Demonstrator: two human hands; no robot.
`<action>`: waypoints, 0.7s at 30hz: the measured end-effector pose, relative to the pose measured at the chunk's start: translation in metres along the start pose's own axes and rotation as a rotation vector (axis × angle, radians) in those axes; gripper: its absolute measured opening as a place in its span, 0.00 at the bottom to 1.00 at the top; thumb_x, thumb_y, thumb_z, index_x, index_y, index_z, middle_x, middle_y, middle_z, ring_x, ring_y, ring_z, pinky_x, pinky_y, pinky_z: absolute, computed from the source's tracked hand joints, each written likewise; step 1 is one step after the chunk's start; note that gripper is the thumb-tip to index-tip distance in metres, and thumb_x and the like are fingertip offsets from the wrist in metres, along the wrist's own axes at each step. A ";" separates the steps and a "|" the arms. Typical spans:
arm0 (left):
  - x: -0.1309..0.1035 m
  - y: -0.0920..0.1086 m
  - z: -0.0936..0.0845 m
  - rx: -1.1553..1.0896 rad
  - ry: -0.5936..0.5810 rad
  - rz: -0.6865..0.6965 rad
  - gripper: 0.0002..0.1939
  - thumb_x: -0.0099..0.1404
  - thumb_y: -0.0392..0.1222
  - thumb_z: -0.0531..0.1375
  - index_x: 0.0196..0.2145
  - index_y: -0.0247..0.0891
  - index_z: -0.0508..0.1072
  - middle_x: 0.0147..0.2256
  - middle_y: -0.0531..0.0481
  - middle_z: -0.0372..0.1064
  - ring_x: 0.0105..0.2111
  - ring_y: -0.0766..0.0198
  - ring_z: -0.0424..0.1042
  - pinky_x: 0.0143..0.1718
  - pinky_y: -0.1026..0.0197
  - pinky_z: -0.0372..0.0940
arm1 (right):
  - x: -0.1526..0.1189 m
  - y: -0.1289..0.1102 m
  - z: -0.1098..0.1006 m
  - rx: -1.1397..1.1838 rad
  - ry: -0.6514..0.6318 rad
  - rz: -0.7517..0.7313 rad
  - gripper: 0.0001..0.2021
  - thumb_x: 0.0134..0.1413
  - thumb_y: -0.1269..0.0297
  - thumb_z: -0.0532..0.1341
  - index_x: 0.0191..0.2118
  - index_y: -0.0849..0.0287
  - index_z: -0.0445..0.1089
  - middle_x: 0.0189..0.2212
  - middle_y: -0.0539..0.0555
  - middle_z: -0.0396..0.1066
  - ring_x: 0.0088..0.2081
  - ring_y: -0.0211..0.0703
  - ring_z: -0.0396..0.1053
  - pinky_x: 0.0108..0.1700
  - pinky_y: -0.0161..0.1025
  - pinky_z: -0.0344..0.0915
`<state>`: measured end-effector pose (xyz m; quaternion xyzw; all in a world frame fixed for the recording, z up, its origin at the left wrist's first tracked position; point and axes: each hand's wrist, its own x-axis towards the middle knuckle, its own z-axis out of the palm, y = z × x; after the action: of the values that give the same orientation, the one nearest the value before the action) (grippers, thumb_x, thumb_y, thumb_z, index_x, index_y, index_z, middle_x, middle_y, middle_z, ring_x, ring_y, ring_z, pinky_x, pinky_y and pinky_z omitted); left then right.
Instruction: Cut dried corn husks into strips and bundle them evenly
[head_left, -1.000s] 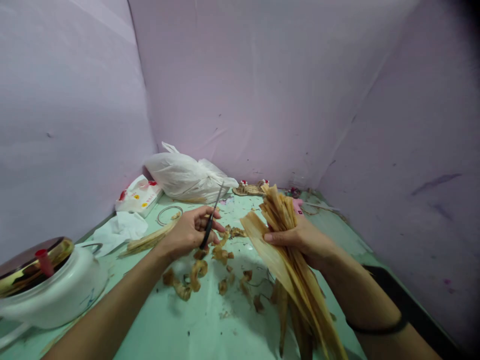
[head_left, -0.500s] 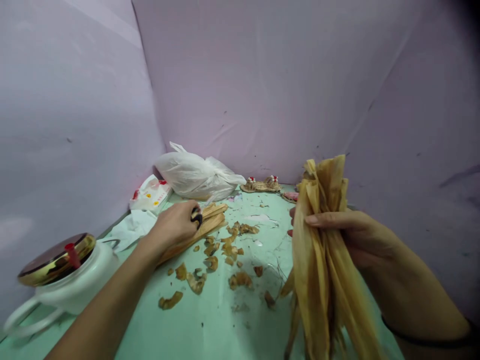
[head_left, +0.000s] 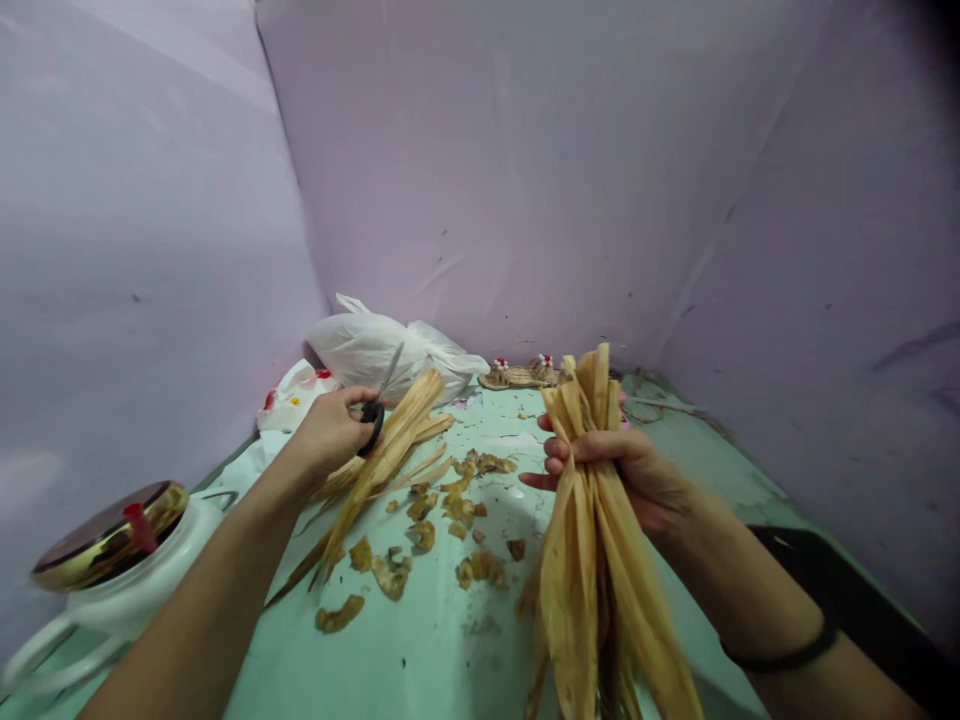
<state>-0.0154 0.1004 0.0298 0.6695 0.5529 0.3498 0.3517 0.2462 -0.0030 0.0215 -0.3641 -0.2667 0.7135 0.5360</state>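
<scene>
My left hand (head_left: 334,430) is closed on black-handled scissors (head_left: 373,412), whose blades point up and away from me. Right beside it, a long dried corn husk (head_left: 390,440) stands tilted; whether my left fingers also hold it, I cannot tell. More husks (head_left: 433,428) lie on the table behind it. On the right, my right hand (head_left: 615,465) grips a bunch of dried corn husks (head_left: 574,560) near the top, thumb across the front. The long ends hang down toward me, partly out of the frame.
Curled brown trimmings (head_left: 420,535) are scattered over the green table (head_left: 435,660). At left stands a white pot (head_left: 127,600) with a gold-rimmed lid. A white plastic bag (head_left: 390,345), a tissue pack (head_left: 292,395) and woven slippers (head_left: 517,375) sit near the back wall. A dark object (head_left: 847,600) lies at right.
My left hand has risen slightly and moved left, bringing the scissors blades and a tilted husk into sight. My right hand has moved left and a little down with its bunch of husks.
</scene>
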 end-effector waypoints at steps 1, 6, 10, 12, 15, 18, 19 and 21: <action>-0.002 0.003 -0.002 -0.108 0.012 -0.026 0.21 0.40 0.33 0.56 0.36 0.35 0.67 0.13 0.60 0.58 0.15 0.70 0.57 0.17 0.68 0.51 | 0.003 0.003 -0.002 0.008 -0.018 0.012 0.16 0.29 0.76 0.61 0.33 0.61 0.68 0.19 0.45 0.64 0.23 0.33 0.65 0.47 0.50 0.66; -0.008 0.011 -0.006 -0.288 0.002 -0.085 0.23 0.39 0.34 0.60 0.37 0.36 0.67 0.14 0.61 0.58 0.14 0.74 0.54 0.14 0.71 0.41 | 0.010 0.013 -0.005 -0.076 0.019 0.052 0.13 0.31 0.74 0.66 0.28 0.60 0.65 0.17 0.44 0.63 0.20 0.31 0.63 0.35 0.38 0.69; -0.006 0.006 -0.007 -0.148 -0.059 -0.048 0.22 0.39 0.35 0.60 0.37 0.36 0.69 0.16 0.60 0.59 0.15 0.73 0.55 0.16 0.70 0.47 | 0.013 0.018 -0.005 -0.214 0.075 0.129 0.13 0.31 0.70 0.69 0.25 0.61 0.63 0.13 0.43 0.60 0.16 0.28 0.58 0.20 0.28 0.60; -0.004 0.001 -0.006 0.085 -0.096 0.030 0.18 0.40 0.35 0.58 0.34 0.36 0.71 0.18 0.57 0.63 0.18 0.69 0.60 0.19 0.67 0.53 | 0.014 0.019 -0.005 -0.258 0.107 0.138 0.13 0.31 0.70 0.68 0.24 0.61 0.64 0.14 0.44 0.60 0.15 0.27 0.57 0.18 0.27 0.60; -0.001 -0.005 -0.004 0.429 -0.114 0.157 0.13 0.44 0.37 0.55 0.31 0.38 0.72 0.26 0.51 0.70 0.26 0.62 0.68 0.25 0.64 0.58 | 0.014 0.019 -0.004 -0.291 0.123 0.112 0.12 0.30 0.71 0.68 0.25 0.62 0.65 0.16 0.45 0.63 0.15 0.27 0.58 0.17 0.27 0.59; 0.000 -0.007 -0.003 0.729 -0.088 0.122 0.12 0.47 0.39 0.54 0.32 0.40 0.71 0.30 0.47 0.72 0.31 0.55 0.70 0.27 0.61 0.57 | 0.014 0.018 -0.002 -0.325 0.101 0.092 0.11 0.30 0.72 0.68 0.24 0.62 0.65 0.18 0.46 0.64 0.16 0.27 0.58 0.17 0.26 0.59; -0.001 -0.007 -0.002 0.814 -0.058 0.087 0.12 0.47 0.39 0.54 0.32 0.41 0.71 0.31 0.45 0.72 0.32 0.53 0.70 0.27 0.61 0.56 | 0.013 0.018 -0.002 -0.336 0.095 0.086 0.11 0.30 0.72 0.68 0.23 0.62 0.65 0.17 0.46 0.64 0.16 0.27 0.58 0.16 0.26 0.59; -0.003 -0.006 0.004 0.888 -0.004 0.041 0.11 0.48 0.40 0.54 0.32 0.41 0.70 0.32 0.43 0.72 0.33 0.51 0.69 0.26 0.60 0.55 | 0.013 0.018 -0.002 -0.360 0.089 0.083 0.10 0.31 0.71 0.68 0.23 0.63 0.66 0.17 0.46 0.63 0.16 0.27 0.58 0.16 0.26 0.58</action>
<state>-0.0158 0.0980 0.0225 0.7672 0.6354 0.0840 0.0243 0.2355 0.0046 0.0036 -0.4959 -0.3508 0.6589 0.4437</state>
